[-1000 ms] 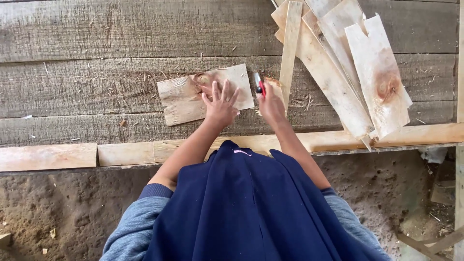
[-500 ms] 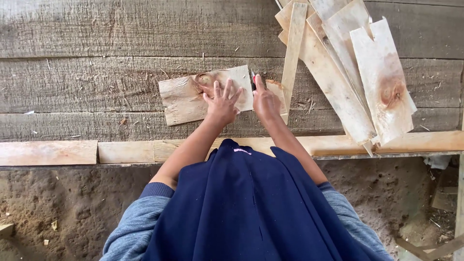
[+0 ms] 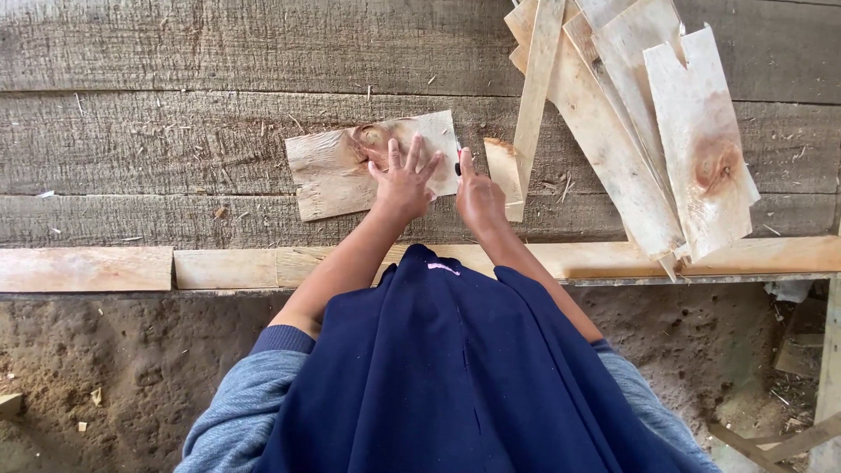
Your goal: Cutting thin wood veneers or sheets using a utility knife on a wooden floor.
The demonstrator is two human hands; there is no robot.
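A: What is going on at the weathered grey plank tabletop [image 3: 175, 131]?

B: The left hand [image 3: 403, 182] lies flat, fingers spread and released, pinning a pale thin rectangular sheet of wood [image 3: 337, 171] there. The right hand [image 3: 478, 197] is clenched round a small dark tool [image 3: 457, 166] with a red spot, set at the sheet's right edge.

A: So which step?

B: Marking or cutting along that edge, I judge. Next calls for steady downward pressure and a straight pull. A heap of pale offcut strips [image 3: 631, 123] lies near, right.
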